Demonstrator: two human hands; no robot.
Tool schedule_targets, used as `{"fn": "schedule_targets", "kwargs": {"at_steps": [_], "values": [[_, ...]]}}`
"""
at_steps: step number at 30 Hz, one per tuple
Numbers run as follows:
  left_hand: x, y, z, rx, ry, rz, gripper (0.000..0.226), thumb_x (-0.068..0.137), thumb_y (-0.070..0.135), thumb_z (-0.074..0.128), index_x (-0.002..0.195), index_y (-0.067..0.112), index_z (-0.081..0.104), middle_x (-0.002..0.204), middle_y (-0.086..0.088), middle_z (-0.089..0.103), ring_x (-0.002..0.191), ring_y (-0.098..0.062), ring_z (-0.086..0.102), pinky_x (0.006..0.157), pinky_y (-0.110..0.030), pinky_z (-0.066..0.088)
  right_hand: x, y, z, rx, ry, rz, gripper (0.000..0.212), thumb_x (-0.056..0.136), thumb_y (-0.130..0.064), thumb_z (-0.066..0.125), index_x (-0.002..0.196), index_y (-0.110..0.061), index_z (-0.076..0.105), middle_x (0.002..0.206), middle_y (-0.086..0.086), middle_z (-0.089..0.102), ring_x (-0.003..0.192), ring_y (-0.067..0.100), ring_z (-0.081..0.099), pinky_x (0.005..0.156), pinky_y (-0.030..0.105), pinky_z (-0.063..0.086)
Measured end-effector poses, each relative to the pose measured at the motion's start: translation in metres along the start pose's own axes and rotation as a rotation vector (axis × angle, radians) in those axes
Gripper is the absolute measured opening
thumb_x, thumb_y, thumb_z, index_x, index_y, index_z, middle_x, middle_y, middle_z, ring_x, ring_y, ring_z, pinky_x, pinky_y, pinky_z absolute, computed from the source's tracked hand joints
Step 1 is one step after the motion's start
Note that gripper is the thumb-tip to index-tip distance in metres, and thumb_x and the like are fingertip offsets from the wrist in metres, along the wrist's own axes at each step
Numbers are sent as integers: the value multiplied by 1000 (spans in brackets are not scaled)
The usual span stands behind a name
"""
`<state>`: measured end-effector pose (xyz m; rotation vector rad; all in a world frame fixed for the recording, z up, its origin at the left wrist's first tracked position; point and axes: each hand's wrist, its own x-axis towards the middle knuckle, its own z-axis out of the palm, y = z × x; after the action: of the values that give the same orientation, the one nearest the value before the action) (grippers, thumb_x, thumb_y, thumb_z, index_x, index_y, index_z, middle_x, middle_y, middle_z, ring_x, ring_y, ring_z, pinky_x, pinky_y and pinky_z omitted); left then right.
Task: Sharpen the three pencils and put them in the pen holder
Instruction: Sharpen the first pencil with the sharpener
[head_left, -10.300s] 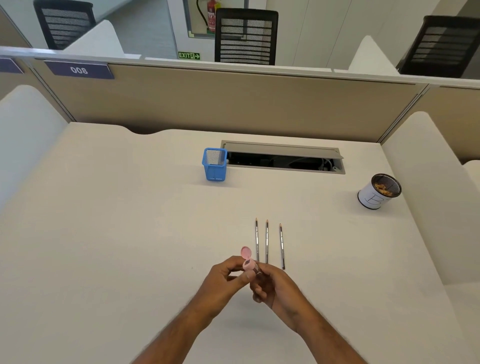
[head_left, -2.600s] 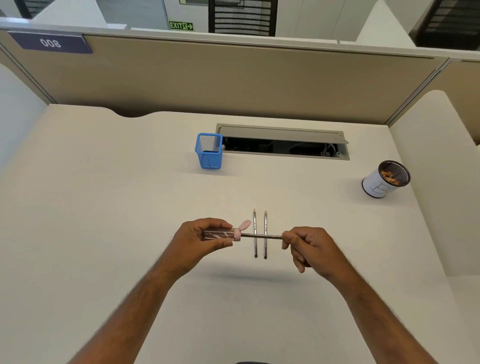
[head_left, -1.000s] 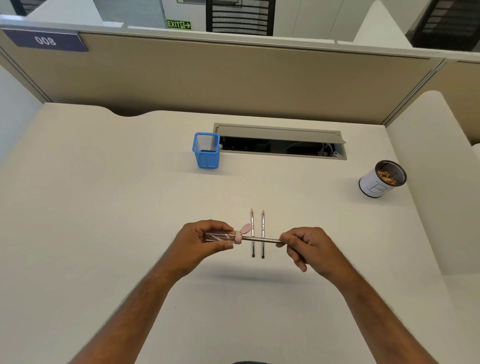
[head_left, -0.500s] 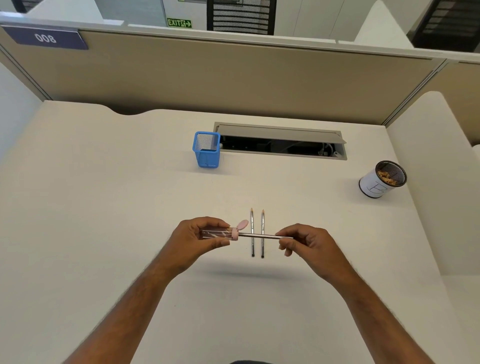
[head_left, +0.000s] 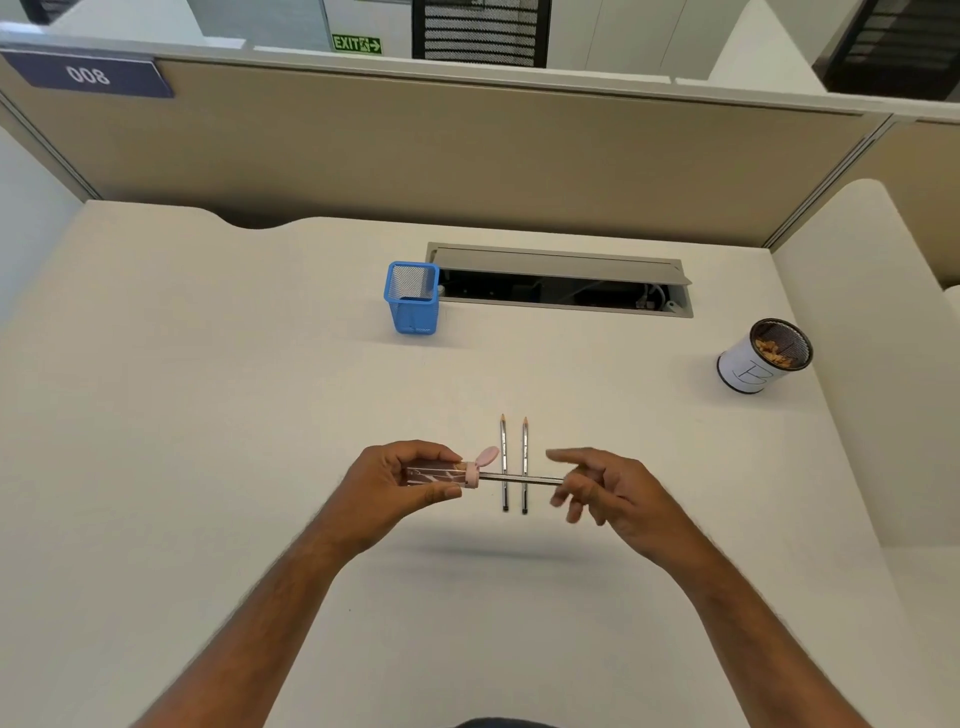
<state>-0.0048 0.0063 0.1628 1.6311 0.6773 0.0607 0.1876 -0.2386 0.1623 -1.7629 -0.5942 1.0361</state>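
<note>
My left hand (head_left: 400, 480) holds a clear tube-shaped sharpener (head_left: 439, 474) with a pink cap flipped open. A grey pencil (head_left: 540, 479) sticks horizontally out of it to the right, and my right hand (head_left: 605, 491) pinches its far end with the index finger lifted. Both hands hover above the desk. Two more pencils (head_left: 514, 465) lie side by side on the desk beneath, tips pointing away from me. The blue mesh pen holder (head_left: 413, 299) stands upright farther back, left of centre.
A white cup (head_left: 761, 358) with shavings inside stands at the right. An open cable slot (head_left: 561, 283) is recessed in the desk (head_left: 208, 415) just right of the pen holder. Beige partition walls close the back and right sides.
Ten seconds ago three pencils lay on the desk; one is now in the sharpener. In the last second my right fingers have shifted on the pencil's end, the index finger lifting.
</note>
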Motion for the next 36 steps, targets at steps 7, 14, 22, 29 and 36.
{"fn": "schedule_targets", "kwargs": {"at_steps": [7,14,22,29,36], "values": [[1,1,0,5,16,13,31,82,9,92,104,28,83,102,10,87,97,-9,82,86,-18,63,-6,-2,6,-21,171,-85,13,95,-6,76,99,-17,80,82,5,80,76,17,75,79,25,58],[3,6,-3,51,-33,23,32,83,9,92,106,28,83,103,12,86,98,-8,81,85,-16,62,-10,-7,7,23,90,-4,31,108,-19,57,87,-12,79,54,5,61,52,16,52,66,25,46],[-3,2,-3,15,-13,-8,31,82,10,93,106,28,83,103,8,87,99,-12,82,92,-26,64,-10,-12,8,-38,53,-53,20,109,-15,56,115,-19,75,70,10,72,59,17,63,58,19,45],[-3,2,-4,4,2,-1,31,82,11,92,105,30,83,104,8,87,100,-13,82,93,-28,64,-10,-10,6,-119,156,-121,13,91,-9,81,97,-21,81,87,-2,77,72,17,73,74,19,54],[-3,2,-6,50,-30,1,32,82,11,93,105,30,84,104,11,86,99,-10,81,95,-27,64,-8,-3,2,-118,54,-75,19,103,-14,66,91,-15,80,66,1,68,51,17,57,65,23,50]]}}
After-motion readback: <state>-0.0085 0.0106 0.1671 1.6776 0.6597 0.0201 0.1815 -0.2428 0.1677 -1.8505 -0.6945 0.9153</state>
